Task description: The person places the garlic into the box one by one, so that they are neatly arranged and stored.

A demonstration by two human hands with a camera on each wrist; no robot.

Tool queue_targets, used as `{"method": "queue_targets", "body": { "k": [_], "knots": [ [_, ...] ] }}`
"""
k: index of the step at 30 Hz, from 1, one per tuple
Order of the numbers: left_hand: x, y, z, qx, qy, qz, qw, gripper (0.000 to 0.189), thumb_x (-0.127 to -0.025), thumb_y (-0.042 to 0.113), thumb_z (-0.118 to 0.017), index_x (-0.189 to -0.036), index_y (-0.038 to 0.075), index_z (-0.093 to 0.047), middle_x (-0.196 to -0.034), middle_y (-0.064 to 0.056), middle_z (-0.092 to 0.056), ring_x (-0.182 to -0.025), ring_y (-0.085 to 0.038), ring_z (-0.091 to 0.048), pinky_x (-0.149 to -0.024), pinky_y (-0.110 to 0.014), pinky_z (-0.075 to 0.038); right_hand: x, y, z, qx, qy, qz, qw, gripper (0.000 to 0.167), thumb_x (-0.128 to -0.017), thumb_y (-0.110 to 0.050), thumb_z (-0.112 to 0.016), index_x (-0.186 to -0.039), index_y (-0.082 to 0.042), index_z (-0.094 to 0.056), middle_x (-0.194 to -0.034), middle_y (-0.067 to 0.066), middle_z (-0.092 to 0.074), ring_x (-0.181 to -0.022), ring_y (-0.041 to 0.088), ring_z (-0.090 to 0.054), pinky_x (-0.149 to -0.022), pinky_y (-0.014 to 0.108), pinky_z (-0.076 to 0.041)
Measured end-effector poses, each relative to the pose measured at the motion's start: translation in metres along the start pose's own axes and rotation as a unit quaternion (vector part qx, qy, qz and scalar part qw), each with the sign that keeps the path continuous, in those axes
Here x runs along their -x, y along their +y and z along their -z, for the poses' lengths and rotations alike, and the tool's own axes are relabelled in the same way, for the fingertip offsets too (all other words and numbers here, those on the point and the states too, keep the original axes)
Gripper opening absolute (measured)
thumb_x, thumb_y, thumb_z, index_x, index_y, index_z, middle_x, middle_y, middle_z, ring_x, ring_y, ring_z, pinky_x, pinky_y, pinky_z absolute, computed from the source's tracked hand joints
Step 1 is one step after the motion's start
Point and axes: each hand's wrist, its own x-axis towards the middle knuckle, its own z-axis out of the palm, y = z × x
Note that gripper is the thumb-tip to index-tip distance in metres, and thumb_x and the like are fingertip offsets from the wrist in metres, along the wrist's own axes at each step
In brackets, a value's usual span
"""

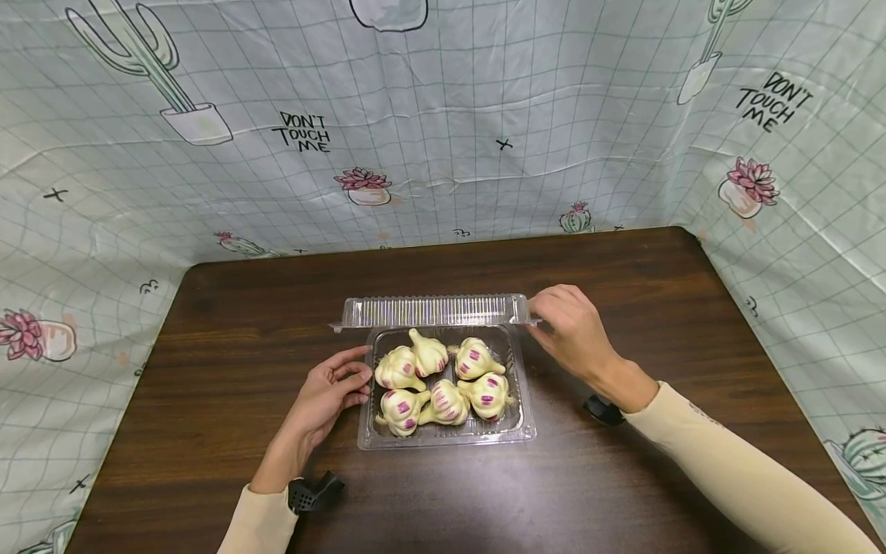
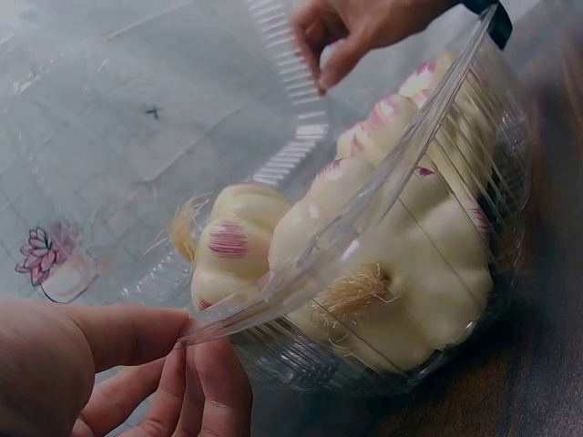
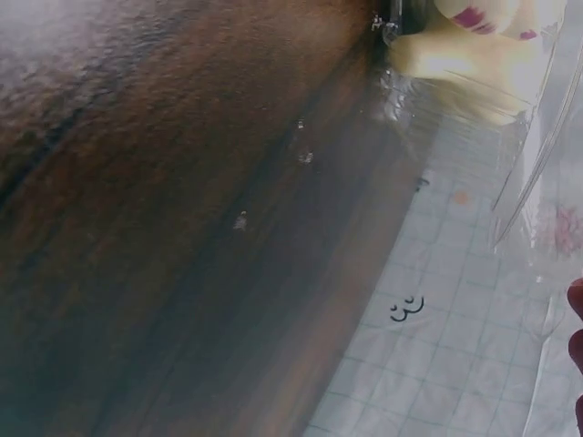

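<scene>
A clear plastic clamshell container (image 1: 448, 440) sits on the table with several garlic bulbs (image 1: 445, 402) in its base, cream with purple patches. Its hinged lid (image 1: 436, 311) stands raised along the far side. At the base's left side, my left hand (image 1: 338, 385) pinches the rim between thumb and fingers, which the left wrist view shows closely beside a garlic bulb with dry roots (image 2: 410, 264). My right hand (image 1: 571, 327) grips the lid's right end with curled fingers. Only some fingertips (image 3: 577, 350) of that hand show in the right wrist view.
The dark wooden table (image 1: 263, 308) carries the container near its middle. A pale grid-patterned cloth (image 1: 443, 115) with cactus drawings hangs behind the table and along both sides. Each wrist wears a black device, such as the left wrist device (image 1: 314, 491).
</scene>
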Motion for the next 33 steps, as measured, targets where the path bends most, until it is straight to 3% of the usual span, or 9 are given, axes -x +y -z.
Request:
{"method": "queue_targets", "body": {
  "k": [4,10,14,22,29,33],
  "knots": [
    [0.000,0.000,0.000,0.004,0.002,0.007,1.0000,0.052,-0.106,-0.006,-0.055,-0.155,-0.011,-0.037,-0.099,0.004,-0.064,-0.078,-0.006,-0.064,-0.072,-0.018,-0.059,0.003,0.001,0.000,-0.008,0.001,0.016,0.9998,0.036,-0.065,0.026,-0.072,-0.091,0.000,-0.071,-0.085,0.013,-0.073,-0.083,0.034,-0.068,-0.081,0.051,-0.056],
    [0.000,0.001,0.000,0.006,0.005,0.017,0.9998,0.049,-0.107,-0.005,-0.055,-0.153,-0.010,-0.040,-0.098,0.004,-0.064,-0.077,-0.006,-0.064,-0.072,-0.019,-0.060,0.006,0.002,0.001,-0.019,-0.019,0.024,0.9993,0.021,-0.078,0.012,-0.077,-0.093,-0.002,-0.072,-0.090,0.011,-0.074,-0.088,0.032,-0.069,-0.086,0.048,-0.056],
    [0.001,0.001,0.001,0.000,0.003,0.019,0.9998,0.050,-0.109,-0.003,-0.051,-0.157,-0.009,-0.038,-0.100,0.003,-0.064,-0.078,-0.007,-0.064,-0.073,-0.020,-0.060,0.009,0.003,0.001,-0.033,-0.027,0.027,0.9987,0.019,-0.080,0.010,-0.075,-0.092,-0.004,-0.073,-0.092,0.008,-0.075,-0.089,0.031,-0.070,-0.087,0.046,-0.055],
    [0.003,0.002,0.003,0.020,0.001,0.027,0.9994,0.050,-0.116,0.012,-0.037,-0.161,-0.009,-0.029,-0.136,-0.007,-0.053,-0.086,-0.002,-0.063,-0.077,-0.022,-0.061,0.013,0.002,0.002,-0.043,-0.044,0.037,0.9974,0.025,-0.074,0.011,-0.085,-0.089,-0.005,-0.073,-0.094,0.007,-0.078,-0.089,0.030,-0.070,-0.084,0.047,-0.056],
    [0.003,0.003,0.003,0.070,0.002,0.026,0.9972,0.049,-0.118,0.022,-0.036,-0.156,-0.009,-0.038,-0.109,0.003,-0.055,-0.077,-0.003,-0.060,-0.070,-0.020,-0.058,0.018,0.003,0.003,-0.044,-0.063,0.048,0.9959,0.022,-0.076,0.008,-0.085,-0.091,-0.006,-0.075,-0.097,0.005,-0.078,-0.090,0.028,-0.071,-0.084,0.046,-0.057],
    [0.004,0.004,0.004,0.061,-0.005,0.031,0.9977,0.050,-0.116,0.019,-0.040,-0.159,-0.007,-0.035,-0.116,0.001,-0.054,-0.079,-0.003,-0.061,-0.070,-0.019,-0.057,0.022,0.004,0.003,-0.044,-0.069,0.055,0.9951,0.019,-0.080,0.009,-0.080,-0.092,-0.005,-0.075,-0.099,0.006,-0.078,-0.091,0.029,-0.071,-0.083,0.047,-0.057]
  ]
}}
